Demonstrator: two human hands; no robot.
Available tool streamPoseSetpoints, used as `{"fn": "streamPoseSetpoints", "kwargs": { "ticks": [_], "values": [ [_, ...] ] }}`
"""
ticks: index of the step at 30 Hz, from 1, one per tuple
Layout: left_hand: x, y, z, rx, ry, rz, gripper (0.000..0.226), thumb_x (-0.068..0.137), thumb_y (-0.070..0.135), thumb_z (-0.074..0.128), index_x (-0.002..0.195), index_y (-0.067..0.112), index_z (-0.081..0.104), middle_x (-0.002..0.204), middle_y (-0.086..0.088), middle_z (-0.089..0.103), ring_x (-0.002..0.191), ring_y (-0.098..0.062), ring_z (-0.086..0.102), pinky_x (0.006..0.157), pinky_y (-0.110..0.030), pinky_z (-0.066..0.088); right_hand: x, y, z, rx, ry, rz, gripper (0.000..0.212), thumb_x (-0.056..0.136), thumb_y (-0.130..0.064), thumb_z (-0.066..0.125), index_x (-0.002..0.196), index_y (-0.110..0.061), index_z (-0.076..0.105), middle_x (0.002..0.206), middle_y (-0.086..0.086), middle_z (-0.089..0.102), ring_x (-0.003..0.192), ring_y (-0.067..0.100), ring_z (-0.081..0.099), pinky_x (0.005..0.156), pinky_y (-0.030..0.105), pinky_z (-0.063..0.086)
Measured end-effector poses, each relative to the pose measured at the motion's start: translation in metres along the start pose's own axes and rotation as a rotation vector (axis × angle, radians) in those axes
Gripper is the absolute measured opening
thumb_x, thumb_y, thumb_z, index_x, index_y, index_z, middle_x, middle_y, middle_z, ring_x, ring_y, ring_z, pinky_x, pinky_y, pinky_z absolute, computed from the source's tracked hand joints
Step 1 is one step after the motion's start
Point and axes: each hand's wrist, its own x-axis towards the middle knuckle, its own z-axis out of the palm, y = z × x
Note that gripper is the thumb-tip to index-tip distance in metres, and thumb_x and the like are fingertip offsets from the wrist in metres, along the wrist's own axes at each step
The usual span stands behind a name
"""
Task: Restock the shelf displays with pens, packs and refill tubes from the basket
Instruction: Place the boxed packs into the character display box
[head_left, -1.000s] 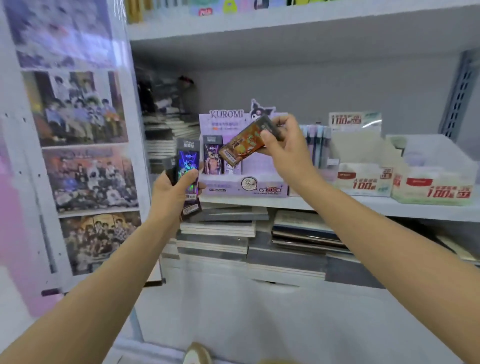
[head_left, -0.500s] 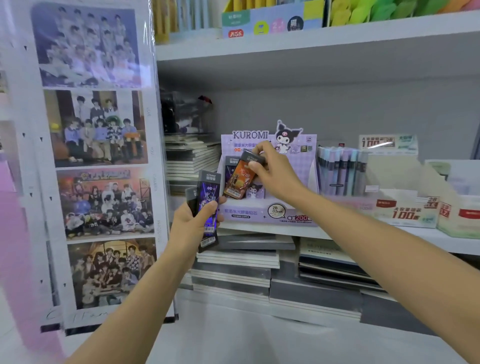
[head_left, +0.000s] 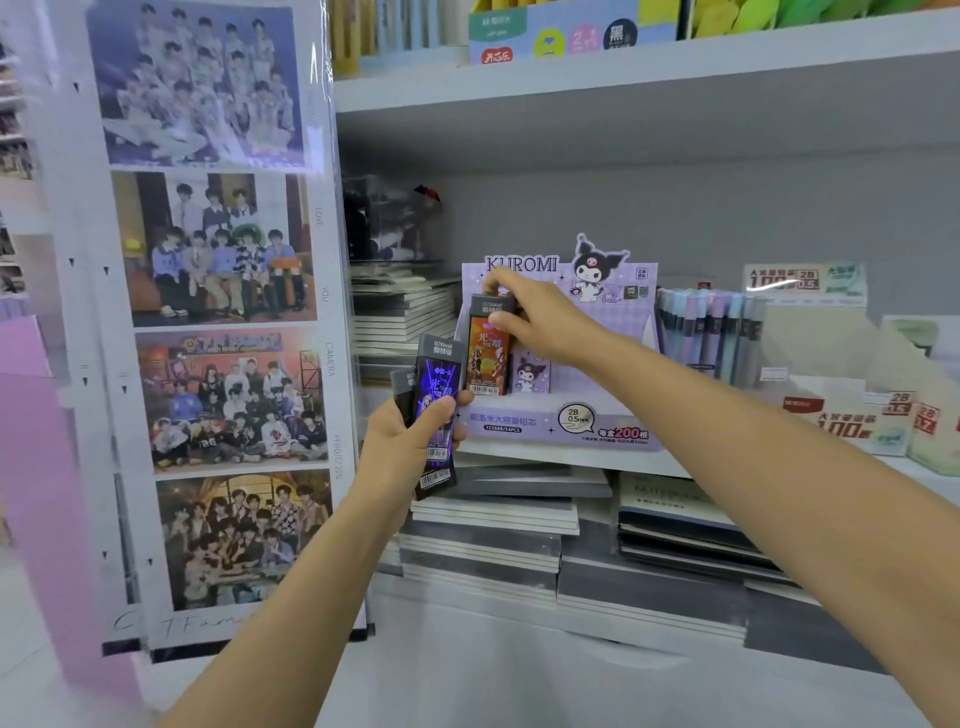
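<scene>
As the right hand (head_left: 540, 317) pinches its top, the orange pack (head_left: 487, 364) extends below.

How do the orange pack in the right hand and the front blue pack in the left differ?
The orange pack has orange art; the blue pack glows blue-purple. The orange pack stands inside the Kuromi display box; the blue pack is outside it. The right hand pinches the orange pack's top; the left hand wraps the blue pack's lower half. Both have dark caps.
</scene>
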Motion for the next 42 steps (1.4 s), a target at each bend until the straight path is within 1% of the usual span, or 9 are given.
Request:
{"fn": "streamPoseSetpoints", "kwargs": {
  "ticks": [2,9,16,20,25,31,36,39,42],
  "values": [
    [0.000,-0.001,0.000,-0.009,0.002,0.004,0.019,0.095,0.016,0.060,0.112,0.010,0.066,0.102,-0.006,0.075,0.071,-0.013,0.065,0.065,-0.024,0.055,-0.004,0.003,0.006,0.023,0.066,-0.033,0.016,0.096,-0.012,0.055,0.111,-0.012,0.049,0.092,0.010,0.064,0.079,0.025,0.063,0.075,0.047,0.056],
    [0.000,-0.001,0.001,-0.021,0.014,0.009,0.019,0.095,0.016,0.060,0.112,0.010,0.066,0.101,-0.004,0.075,0.068,-0.012,0.065,0.064,-0.024,0.055,-0.012,0.007,0.028,0.058,0.344,-0.153,0.028,0.087,-0.006,0.065,0.115,-0.011,0.062,0.112,0.004,0.063,0.103,0.018,0.057,0.091,0.037,0.049],
    [-0.001,0.001,0.002,-0.022,0.015,-0.014,0.019,0.095,0.015,0.059,0.111,0.009,0.067,0.099,-0.003,0.076,0.067,-0.011,0.064,0.064,-0.024,0.054,0.001,0.012,-0.003,0.165,0.176,-0.019,0.023,0.086,-0.008,0.067,0.107,-0.018,0.065,0.097,0.001,0.065,0.077,0.008,0.059,0.076,0.025,0.051],
    [0.000,0.001,0.002,-0.032,0.016,-0.019,0.018,0.095,0.014,0.059,0.111,0.009,0.067,0.097,-0.003,0.076,0.066,-0.010,0.064,0.063,-0.024,0.055,-0.006,0.016,-0.006,0.134,0.182,-0.034,0.018,0.088,-0.009,0.066,0.101,-0.017,0.058,0.100,0.002,0.065,0.081,0.017,0.061,0.075,0.030,0.052],
    [-0.001,0.000,0.002,-0.027,0.011,-0.021,0.016,0.095,0.014,0.060,0.108,0.011,0.068,0.099,-0.002,0.076,0.067,-0.009,0.064,0.067,-0.025,0.057,-0.020,0.028,-0.012,0.097,0.207,-0.004,0.018,0.089,-0.006,0.064,0.099,-0.012,0.050,0.090,-0.006,0.059,0.076,0.014,0.056,0.071,0.033,0.049],
    [0.000,0.000,0.002,-0.049,0.014,-0.024,0.019,0.094,0.015,0.059,0.111,0.009,0.066,0.099,-0.003,0.076,0.065,-0.009,0.064,0.063,-0.023,0.056,-0.026,0.024,-0.017,0.131,0.178,-0.031,0.018,0.089,-0.004,0.064,0.098,-0.010,0.049,0.095,-0.001,0.060,0.082,0.013,0.057,0.067,0.019,0.049],
    [0.001,-0.001,0.002,-0.033,0.024,-0.021,0.020,0.094,0.016,0.060,0.111,0.008,0.067,0.095,-0.002,0.076,0.064,-0.011,0.063,0.058,-0.021,0.052,-0.009,0.006,0.002,-0.044,0.186,-0.059,0.018,0.086,-0.005,0.068,0.102,-0.010,0.059,0.105,0.005,0.066,0.092,0.020,0.058,0.084,0.035,0.049],
    [0.001,-0.002,0.000,-0.026,0.013,-0.027,0.021,0.094,0.017,0.060,0.113,0.010,0.066,0.100,-0.001,0.076,0.066,-0.011,0.065,0.060,-0.022,0.053,0.000,0.000,0.005,-0.151,0.169,-0.088,0.021,0.087,-0.007,0.067,0.108,-0.009,0.063,0.112,0.008,0.065,0.104,0.023,0.058,0.092,0.036,0.046],
    [0.002,-0.002,0.000,-0.020,-0.003,-0.037,0.020,0.094,0.017,0.061,0.112,0.011,0.067,0.102,-0.002,0.075,0.067,-0.012,0.063,0.064,-0.025,0.053,-0.004,0.008,-0.002,-0.094,0.165,-0.108,0.023,0.085,-0.007,0.070,0.107,-0.008,0.066,0.109,0.008,0.066,0.100,0.020,0.059,0.092,0.037,0.048]
  ]
}}
